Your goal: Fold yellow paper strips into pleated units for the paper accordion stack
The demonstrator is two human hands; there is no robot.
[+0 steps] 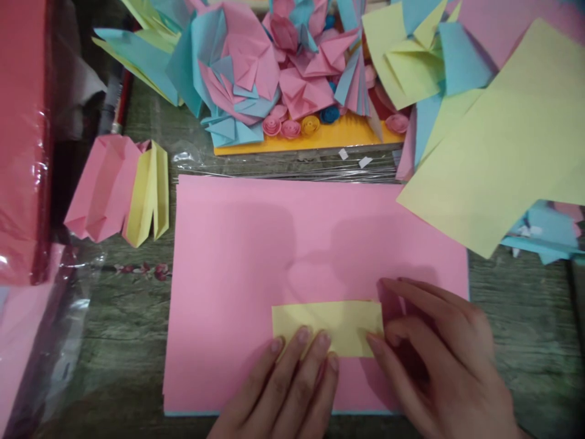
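A small folded yellow paper strip (pixel 326 323) lies flat on a large pink sheet (pixel 256 268) near the front of the table. My left hand (pixel 287 390) lies flat with its fingers stretched out, the fingertips pressing the strip's lower edge. My right hand (pixel 439 360) is at the strip's right end, thumb and fingers pinched onto that edge.
Folded pink and yellow paper pieces (pixel 119 189) lie at the left. Loose yellow sheets (pixel 503 146) overlap at the right. Folded pink and blue paper flowers (pixel 283 67) crowd the back on an orange board (pixel 311 140). A red plastic-wrapped pack (pixel 22 140) stands at far left.
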